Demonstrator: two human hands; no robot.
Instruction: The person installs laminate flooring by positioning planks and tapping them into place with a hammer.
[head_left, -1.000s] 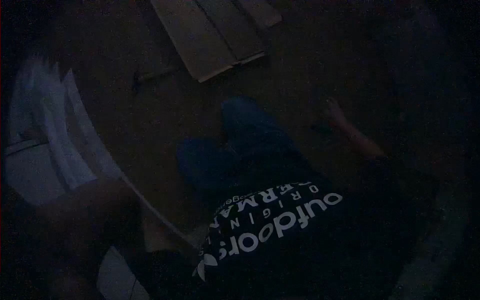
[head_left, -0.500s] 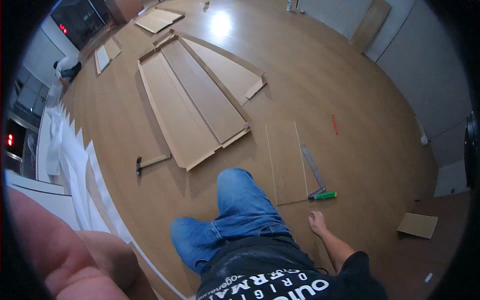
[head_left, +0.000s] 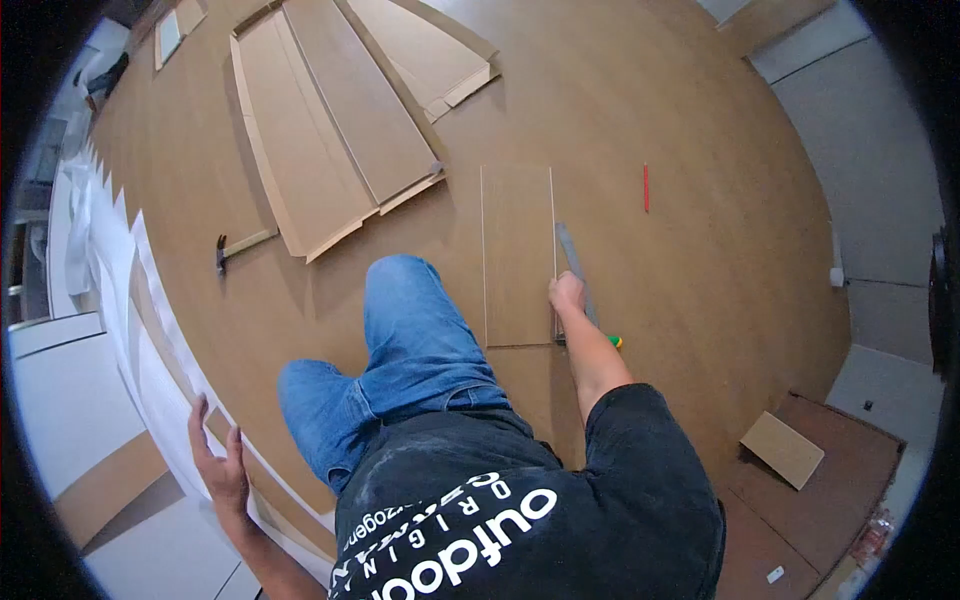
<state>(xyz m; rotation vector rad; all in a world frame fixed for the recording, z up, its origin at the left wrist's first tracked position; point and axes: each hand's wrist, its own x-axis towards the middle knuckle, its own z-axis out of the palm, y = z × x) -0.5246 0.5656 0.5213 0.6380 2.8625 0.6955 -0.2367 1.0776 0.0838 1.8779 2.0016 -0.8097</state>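
My right hand [head_left: 567, 292] has its fingers curled at the right long edge of a wood-look plank [head_left: 518, 250] lying flat on the floor; its fingertips are partly hidden. Beside that edge lies a metal square [head_left: 568, 243], partly covered by my right hand and forearm. A green utility knife [head_left: 615, 342] shows only its end past my forearm, near the plank's close end. Off to the left, my left hand [head_left: 222, 470] is raised with fingers apart, holding nothing, above a strip of white sheeting [head_left: 175, 375].
A hammer [head_left: 240, 247] lies left of an opened cardboard box [head_left: 270, 150] with a long brown board [head_left: 365, 100] in it. A red pencil [head_left: 646, 188] lies right of the plank. A small board piece [head_left: 783, 449] rests at the lower right. Far left, another person [head_left: 105, 78] crouches.
My right hand has moved forward from the floor to the plank's edge. My left hand has drawn back from close before the camera. The view has tilted down and shifted right.
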